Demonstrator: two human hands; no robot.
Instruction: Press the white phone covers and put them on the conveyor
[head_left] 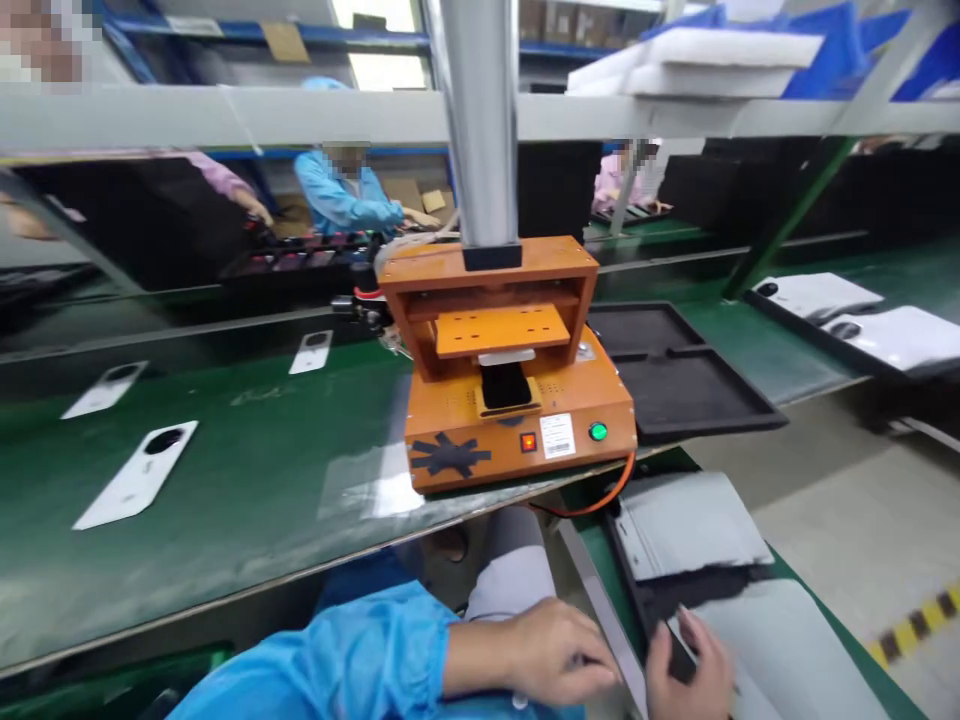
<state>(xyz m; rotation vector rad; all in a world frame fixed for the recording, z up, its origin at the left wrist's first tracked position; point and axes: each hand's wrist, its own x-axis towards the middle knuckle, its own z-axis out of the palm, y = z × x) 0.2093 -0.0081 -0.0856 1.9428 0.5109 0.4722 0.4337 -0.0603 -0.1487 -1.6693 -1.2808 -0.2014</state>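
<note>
My left hand hangs over my lap in a blue sleeve, fingers curled together; what they hold, if anything, is hidden. At the lower right, my right hand has thumb and fingers around a small dark piece with a pale edge, too unclear to name. It is beside grey sheets in a black tray. An orange press stands on the green bench, with a black phone-like piece in its yellow holder. Its upper plate is raised above the piece.
White phone back covers lie on the green bench at left. A black divided tray sits right of the press, and white panels lie farther right. People work behind the bench. A metal column rises above the press.
</note>
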